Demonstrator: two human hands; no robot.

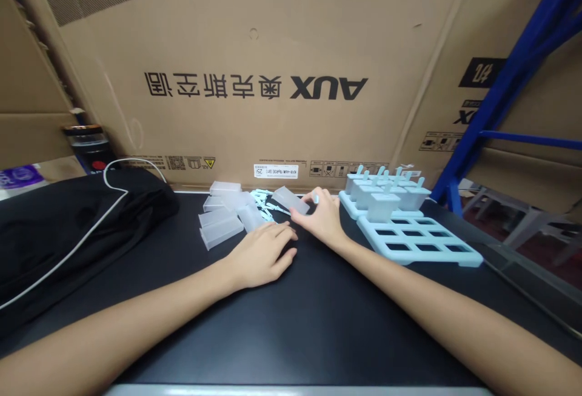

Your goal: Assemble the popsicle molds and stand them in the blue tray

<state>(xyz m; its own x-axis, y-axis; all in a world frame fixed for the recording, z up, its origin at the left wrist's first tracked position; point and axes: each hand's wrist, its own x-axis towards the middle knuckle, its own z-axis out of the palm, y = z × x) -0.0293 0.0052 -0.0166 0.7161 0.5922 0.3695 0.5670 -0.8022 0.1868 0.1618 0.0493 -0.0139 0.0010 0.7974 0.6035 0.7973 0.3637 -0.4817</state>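
Note:
My right hand (321,217) is closed on a translucent popsicle mould cup (291,200), tilted between thumb and fingers. A bit of light blue shows at these fingers; I cannot tell what it belongs to. My left hand (264,253) lies on the black table with fingers extended and thumb apart, seemingly holding nothing. Just beyond it is a pile of light blue popsicle sticks (266,205). Several loose translucent mould cups (222,226) lie to its left, some overlapping. On the right, a light blue mould tray (413,256) adjoins another holding several cups with sticks upright (383,207).
A big cardboard box (254,123) stands upright along the table's back. Black cloth (113,220) with a white cable (86,241) covers the left side, a dark jar (88,147) behind it. A blue metal frame (495,87) rises at the right.

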